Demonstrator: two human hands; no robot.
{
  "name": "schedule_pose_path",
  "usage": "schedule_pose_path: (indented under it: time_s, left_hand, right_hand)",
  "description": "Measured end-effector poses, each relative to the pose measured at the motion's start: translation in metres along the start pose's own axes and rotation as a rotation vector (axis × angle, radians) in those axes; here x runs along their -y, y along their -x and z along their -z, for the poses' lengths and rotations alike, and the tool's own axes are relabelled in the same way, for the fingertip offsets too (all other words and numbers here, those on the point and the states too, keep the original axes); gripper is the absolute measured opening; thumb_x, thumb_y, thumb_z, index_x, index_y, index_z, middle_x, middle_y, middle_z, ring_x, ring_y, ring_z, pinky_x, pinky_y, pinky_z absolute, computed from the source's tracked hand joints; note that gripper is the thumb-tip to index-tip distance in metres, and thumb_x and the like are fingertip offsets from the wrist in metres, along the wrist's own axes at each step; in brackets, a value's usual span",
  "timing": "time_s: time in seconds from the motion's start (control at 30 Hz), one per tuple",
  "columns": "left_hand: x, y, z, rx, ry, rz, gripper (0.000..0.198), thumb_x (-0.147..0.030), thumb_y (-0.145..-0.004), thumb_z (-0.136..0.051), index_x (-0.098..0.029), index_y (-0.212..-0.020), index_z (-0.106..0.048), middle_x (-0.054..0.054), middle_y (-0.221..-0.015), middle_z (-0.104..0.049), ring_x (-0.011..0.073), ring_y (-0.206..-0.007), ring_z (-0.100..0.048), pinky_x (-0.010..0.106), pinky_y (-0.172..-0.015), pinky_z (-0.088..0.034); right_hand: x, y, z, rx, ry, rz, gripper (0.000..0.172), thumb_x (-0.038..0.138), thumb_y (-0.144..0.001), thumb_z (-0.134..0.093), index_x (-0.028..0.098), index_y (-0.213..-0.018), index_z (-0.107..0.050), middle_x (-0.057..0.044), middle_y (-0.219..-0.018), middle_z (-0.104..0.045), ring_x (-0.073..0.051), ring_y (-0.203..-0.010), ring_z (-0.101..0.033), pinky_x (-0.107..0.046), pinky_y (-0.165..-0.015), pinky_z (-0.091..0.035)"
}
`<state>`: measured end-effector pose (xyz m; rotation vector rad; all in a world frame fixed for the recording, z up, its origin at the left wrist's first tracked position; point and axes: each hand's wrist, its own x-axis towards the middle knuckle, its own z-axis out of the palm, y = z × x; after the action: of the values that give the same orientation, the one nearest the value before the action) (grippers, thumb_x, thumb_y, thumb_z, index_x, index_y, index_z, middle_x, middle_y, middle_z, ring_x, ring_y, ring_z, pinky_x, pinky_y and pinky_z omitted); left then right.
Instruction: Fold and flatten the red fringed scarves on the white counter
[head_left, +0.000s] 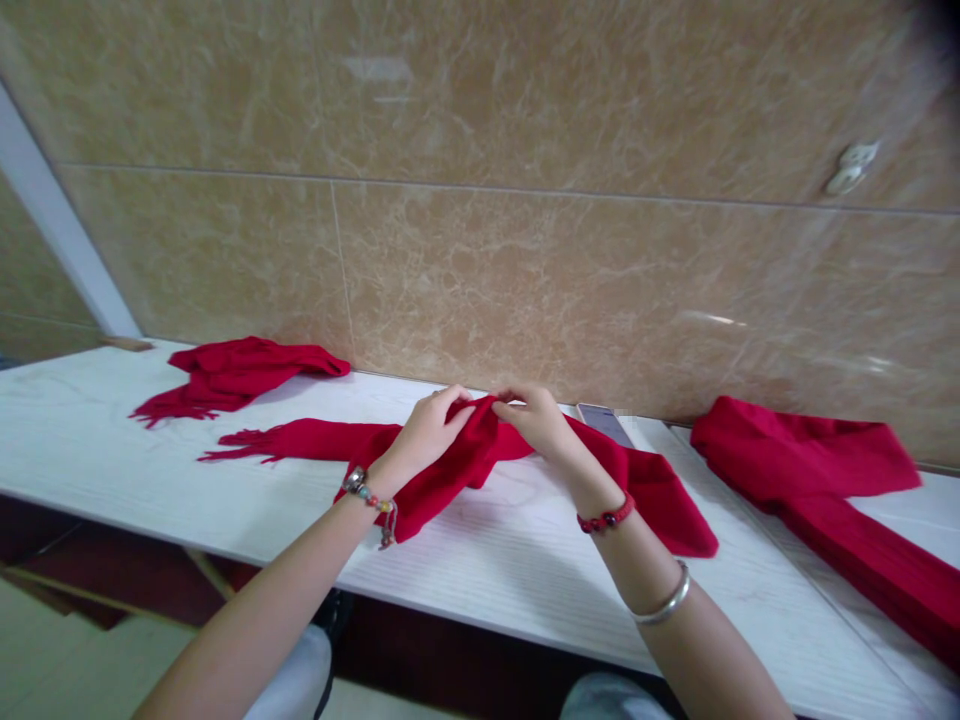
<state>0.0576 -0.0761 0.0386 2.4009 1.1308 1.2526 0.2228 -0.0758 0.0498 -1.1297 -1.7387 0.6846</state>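
A red fringed scarf [450, 490] lies partly on the white table, its middle gathered up between my two hands. My left hand [431, 430] pinches the raised fold from the left, thumb and fingers closed on the cloth. From the right, my right hand [534, 418] grips the same fold at its top with thumb and fingertips. The scarf's fringe stretches out to the left, and another part of red cloth spreads to the right under my right forearm. Some of the cloth is hidden behind my wrists.
Another red fringed scarf [251, 370] lies bunched at the back left of the white table [225, 510]. A third red scarf [780, 450] is folded over at the right. Near the wall [525, 270], a phone [604, 424] lies behind my right hand.
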Motion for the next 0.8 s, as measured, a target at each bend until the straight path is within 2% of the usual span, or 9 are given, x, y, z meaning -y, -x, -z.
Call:
schedule_pose_path:
  time_s: [0.17,0.3,0.37,0.47,0.53,0.57,0.63,0.7,0.8]
  left_hand:
    - [-0.013,-0.012,0.016,-0.123,0.072,0.090,0.010,-0.023,-0.081,-0.047,-0.018,-0.078,-0.055,0.000,-0.077,-0.061,0.0145,-0.075,-0.057,0.025,-0.071,-0.043]
    - [-0.032,-0.022,0.026,-0.186,0.051,0.120,0.010,-0.020,-0.078,-0.048,-0.016,-0.071,-0.055,0.000,-0.072,-0.060,0.0138,-0.070,-0.056,0.025,-0.069,-0.042]
    - [-0.041,-0.028,0.030,-0.232,0.057,0.111,0.009,-0.018,-0.076,-0.049,-0.016,-0.069,-0.054,0.000,-0.069,-0.059,0.0131,-0.069,-0.055,0.025,-0.068,-0.042]
    - [-0.050,-0.037,0.038,-0.344,0.109,0.101,0.008,-0.017,-0.075,-0.049,-0.016,-0.068,-0.052,-0.001,-0.067,-0.058,0.0119,-0.068,-0.055,0.023,-0.068,-0.042]
    - [-0.055,-0.042,0.042,-0.420,0.156,0.105,0.008,-0.016,-0.075,-0.047,-0.016,-0.068,-0.051,-0.002,-0.067,-0.057,0.0110,-0.068,-0.054,0.022,-0.066,-0.042]
    - [-0.057,-0.044,0.044,-0.438,0.172,0.106,0.008,-0.016,-0.075,-0.047,-0.017,-0.069,-0.052,-0.002,-0.067,-0.057,0.0107,-0.067,-0.054,0.022,-0.065,-0.042]
    - [-0.062,-0.045,0.044,-0.398,0.175,0.091,0.008,-0.015,-0.075,-0.047,-0.016,-0.069,-0.052,-0.002,-0.068,-0.058,0.0106,-0.067,-0.054,0.022,-0.064,-0.041]
    - [-0.066,-0.044,0.040,-0.256,0.148,0.066,0.009,-0.014,-0.074,-0.048,-0.016,-0.068,-0.054,-0.001,-0.068,-0.059,0.0108,-0.067,-0.055,0.022,-0.064,-0.041]
    - [-0.068,-0.042,0.033,-0.061,0.087,0.086,0.011,-0.013,-0.074,-0.049,-0.015,-0.066,-0.056,-0.001,-0.067,-0.061,0.0111,-0.064,-0.054,0.023,-0.061,-0.040]
  right_hand:
    - [0.006,0.005,0.003,0.169,-0.393,-0.063,0.022,0.025,-0.067,-0.056,0.015,-0.086,-0.061,-0.003,-0.078,-0.064,-0.012,-0.071,-0.058,-0.027,-0.071,-0.046]
    - [0.016,0.009,0.003,0.263,-0.194,0.024,0.019,0.017,-0.065,-0.055,0.015,-0.083,-0.062,-0.001,-0.079,-0.064,-0.013,-0.074,-0.058,-0.026,-0.072,-0.045]
    - [0.017,0.008,0.000,0.184,0.061,0.035,0.017,0.011,-0.064,-0.051,0.016,-0.076,-0.063,-0.001,-0.076,-0.065,-0.014,-0.073,-0.058,-0.026,-0.071,-0.044]
    - [0.010,0.004,-0.001,-0.078,0.365,-0.002,0.018,0.009,-0.068,-0.047,0.017,-0.069,-0.063,-0.003,-0.069,-0.065,-0.015,-0.070,-0.058,-0.029,-0.069,-0.043]
    - [0.003,0.001,0.000,-0.161,0.363,-0.025,0.018,0.009,-0.069,-0.046,0.017,-0.066,-0.062,-0.003,-0.066,-0.064,-0.016,-0.068,-0.058,-0.029,-0.068,-0.043]
    - [0.000,0.001,0.000,-0.146,0.292,-0.024,0.015,0.011,-0.070,-0.047,0.017,-0.067,-0.061,-0.003,-0.067,-0.064,-0.016,-0.068,-0.058,-0.029,-0.067,-0.044]
    - [-0.001,0.002,0.002,-0.042,0.050,0.008,0.011,0.019,-0.071,-0.052,0.018,-0.076,-0.061,-0.003,-0.075,-0.065,-0.015,-0.071,-0.059,-0.028,-0.066,-0.045]
    - [0.003,0.005,0.001,0.049,-0.195,0.054,0.019,0.030,-0.072,-0.055,0.019,-0.087,-0.059,-0.003,-0.088,-0.065,-0.015,-0.077,-0.059,-0.027,-0.066,-0.047]
    - [0.012,0.009,-0.003,0.032,-0.346,0.084,0.026,0.040,-0.071,-0.058,0.020,-0.089,-0.057,-0.002,-0.091,-0.064,-0.014,-0.081,-0.059,-0.026,-0.068,-0.047]
